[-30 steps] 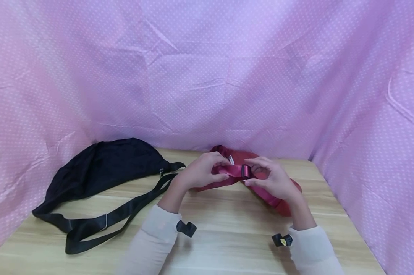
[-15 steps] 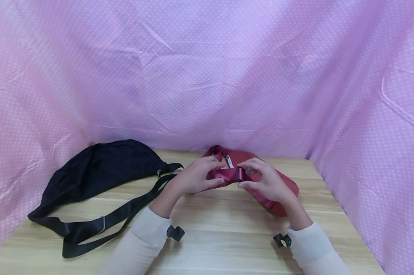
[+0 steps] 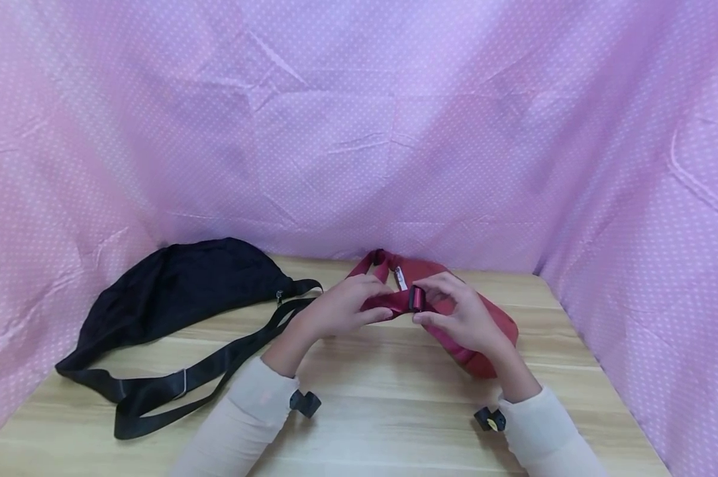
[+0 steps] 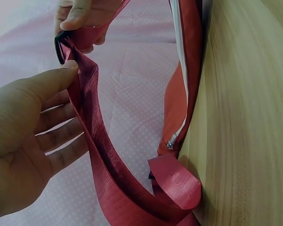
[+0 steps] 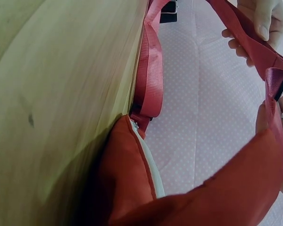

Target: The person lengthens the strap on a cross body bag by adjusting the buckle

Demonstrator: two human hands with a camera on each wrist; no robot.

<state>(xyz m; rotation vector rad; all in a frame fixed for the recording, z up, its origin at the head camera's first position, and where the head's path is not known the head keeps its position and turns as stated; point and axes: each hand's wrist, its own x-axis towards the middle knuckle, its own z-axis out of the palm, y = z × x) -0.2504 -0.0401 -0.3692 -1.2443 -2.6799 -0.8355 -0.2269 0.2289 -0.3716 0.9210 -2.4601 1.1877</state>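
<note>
In the head view a red waist bag point(image 3: 496, 324) lies right of the middle of the table, its red strap point(image 3: 395, 303) raised in front. My left hand point(image 3: 342, 308) pinches this strap between thumb and fingers; in the left wrist view the thumb presses on the strap's edge, just below the buckle. A dark slider buckle point(image 3: 417, 299) on the strap is pinched by my right hand point(image 3: 463, 315). Behind the strap, the bag's white zipper point(image 4: 180, 61) shows in the left wrist view. The strap's far loop point(image 5: 153, 77) hangs down in the right wrist view.
A black waist bag point(image 3: 180, 291) lies on the left of the wooden table point(image 3: 395, 411), its black strap point(image 3: 216, 364) looped toward the front and passing near my left wrist. A pink dotted cloth point(image 3: 359, 132) hangs behind the table and on both sides.
Both hands have moved a little to the left, bringing the buckle with them. The left hand has also come slightly nearer, and more of the strap shows behind it. The black bag stays put.
</note>
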